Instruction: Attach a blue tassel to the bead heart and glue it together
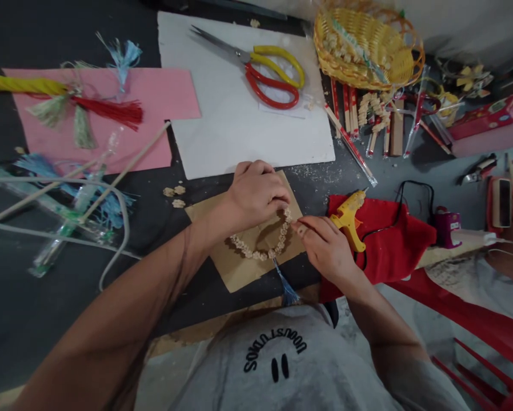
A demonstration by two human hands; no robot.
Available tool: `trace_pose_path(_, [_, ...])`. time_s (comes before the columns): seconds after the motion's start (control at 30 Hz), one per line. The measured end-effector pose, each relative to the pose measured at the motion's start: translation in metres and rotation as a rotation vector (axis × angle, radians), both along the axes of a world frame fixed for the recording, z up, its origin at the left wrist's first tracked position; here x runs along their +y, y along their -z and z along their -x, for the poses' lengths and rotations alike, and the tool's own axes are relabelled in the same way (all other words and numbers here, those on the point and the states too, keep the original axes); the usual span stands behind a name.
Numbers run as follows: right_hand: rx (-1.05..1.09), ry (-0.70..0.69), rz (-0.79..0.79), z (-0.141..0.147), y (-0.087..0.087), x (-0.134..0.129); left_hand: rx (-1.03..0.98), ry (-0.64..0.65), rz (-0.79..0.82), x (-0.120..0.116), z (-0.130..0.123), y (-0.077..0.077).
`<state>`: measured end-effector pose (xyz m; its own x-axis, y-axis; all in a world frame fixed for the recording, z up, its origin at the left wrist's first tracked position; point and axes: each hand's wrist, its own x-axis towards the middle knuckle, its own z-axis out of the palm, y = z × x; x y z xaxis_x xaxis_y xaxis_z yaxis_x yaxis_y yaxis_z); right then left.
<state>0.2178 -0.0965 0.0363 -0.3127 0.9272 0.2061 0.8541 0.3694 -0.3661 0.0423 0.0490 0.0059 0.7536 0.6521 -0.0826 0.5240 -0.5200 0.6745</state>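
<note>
A ring of small pale flower-shaped pieces (261,254) rests over a square of brown cardboard (235,274), with a blue tassel (287,290) hanging from its near side. My left hand (259,191) is closed at the far side of the ring, fingers curled down over it and hiding that stretch. At the right of the ring, my right hand (327,248) is pinched, its fingertips close against the pieces; what lies between them is too small to make out. Just beyond the right hand, a yellow glue gun (349,220) lies on red cloth (396,242).
Scissors (248,60) lie on a white board (222,131). A wicker basket (400,57) stands at the back right near red-wrapped sticks (351,142). Tassels (111,111) cover pink paper (166,94); a pale cable (125,222) loops at left. Loose flower pieces (178,203) sit nearby.
</note>
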Motion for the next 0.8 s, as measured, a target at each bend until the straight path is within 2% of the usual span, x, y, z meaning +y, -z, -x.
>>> trace_pose_path(0.17, [0.009, 0.025, 0.015, -0.002, 0.015, 0.005, 0.009, 0.0, 0.024, 0.0, -0.001, -0.003])
trace_pose_path(0.57, [0.022, 0.003, 0.071, -0.006, 0.018, 0.002, -0.049, -0.002, 0.015, 0.0, 0.0, 0.001])
trace_pose_path(0.8, [-0.014, 0.012, 0.073, -0.005, 0.019, 0.002, -0.019, 0.0, 0.021, 0.0, 0.0, -0.001])
